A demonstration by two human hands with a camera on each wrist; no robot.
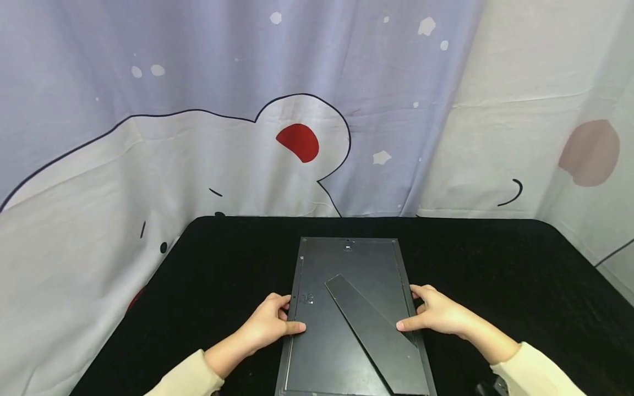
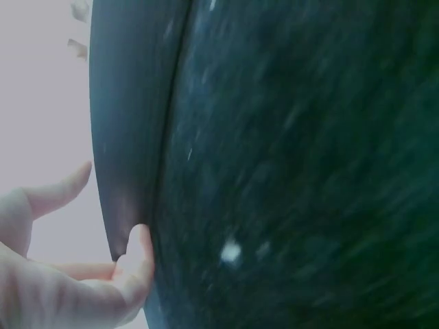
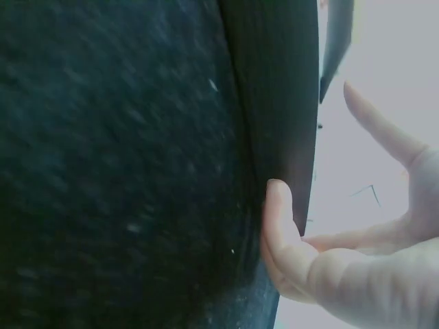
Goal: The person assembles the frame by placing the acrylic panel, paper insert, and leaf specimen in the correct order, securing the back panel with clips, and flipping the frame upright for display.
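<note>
A dark grey picture frame [image 1: 317,352] lies back side up on the black table, its long sides running away from me. An easel leg [image 1: 376,335] lies slantwise across its backing. My left hand [image 1: 269,324] grips the left side, thumb over the back and fingers curled against the outer edge. On the opposite side my right hand [image 1: 438,313] holds on the same way, its thumb tip over the easel leg's edge. Both wrist views show fingers [image 2: 140,250] bent against the frame's side wall [image 3: 281,103]. The front of the frame is hidden.
A black cloth [image 1: 238,258] covers the table. Behind it hangs a curtain [image 1: 198,159] with a cartoon print, which continues along the left and right. A small dark object [image 1: 500,385] sits by the right sleeve at the bottom edge.
</note>
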